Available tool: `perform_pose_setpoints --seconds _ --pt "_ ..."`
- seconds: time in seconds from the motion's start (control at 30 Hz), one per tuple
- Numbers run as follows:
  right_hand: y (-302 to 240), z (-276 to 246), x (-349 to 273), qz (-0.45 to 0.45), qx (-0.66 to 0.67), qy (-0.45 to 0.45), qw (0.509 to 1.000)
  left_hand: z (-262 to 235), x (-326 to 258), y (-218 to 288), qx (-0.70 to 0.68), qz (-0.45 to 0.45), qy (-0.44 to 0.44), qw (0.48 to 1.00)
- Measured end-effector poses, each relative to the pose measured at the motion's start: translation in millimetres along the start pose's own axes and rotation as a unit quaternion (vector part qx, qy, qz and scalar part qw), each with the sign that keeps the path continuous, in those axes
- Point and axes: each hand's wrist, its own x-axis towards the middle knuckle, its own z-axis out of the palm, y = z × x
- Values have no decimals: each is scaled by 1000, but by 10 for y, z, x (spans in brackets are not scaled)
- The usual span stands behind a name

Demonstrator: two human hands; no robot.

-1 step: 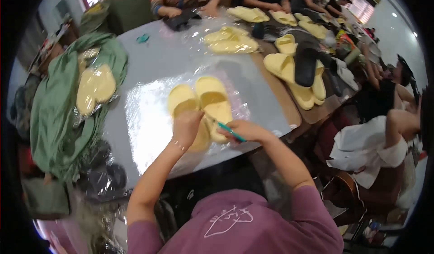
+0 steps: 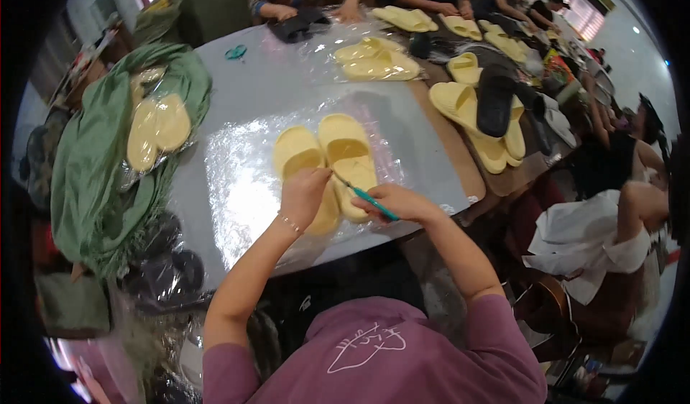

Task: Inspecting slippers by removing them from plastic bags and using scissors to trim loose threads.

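Observation:
Two pale yellow slippers lie side by side in front of me, the left slipper [image 2: 296,145] and the right slipper [image 2: 346,136], toes pointing away, on a shiny clear plastic sheet [image 2: 237,188]. Over the left one, near the inner edge, my left hand [image 2: 304,197] is closed with its fingertips pinched together; whatever they pinch is too small to make out. My right hand [image 2: 395,201] grips a slim teal-handled tool [image 2: 376,203] with a thin metal tip. That tip reaches over the right slipper towards my left fingertips.
Bagged yellow slippers [image 2: 381,65] lie at the back, and another bagged pair [image 2: 158,127] rests on green cloth [image 2: 93,181] at left. Teal scissors [image 2: 236,52] lie far left. Yellow and black slippers [image 2: 496,102] pile up at right. Other people sit across and right.
The whole view has shifted slightly, with most things a little further right. Both hands keep nearly the same pose over the slippers.

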Motion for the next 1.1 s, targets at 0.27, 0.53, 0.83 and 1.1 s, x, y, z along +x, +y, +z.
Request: perform_pose_setpoints --seconds 0.27,0.53,0.83,1.1 --pt "-65 -55 -73 -26 -54 43 997 -25 -101 -148 5 -46 21 999" --pt "-91 -52 -79 -15 -207 -22 978 -34 -129 -115 -4 -40 29 999" --pt "-284 -66 -60 -41 -161 -5 986 44 -126 -141 -21 6 70 997" --pt "168 -611 162 -52 -199 376 903 -246 -108 -177 -105 -99 65 987"
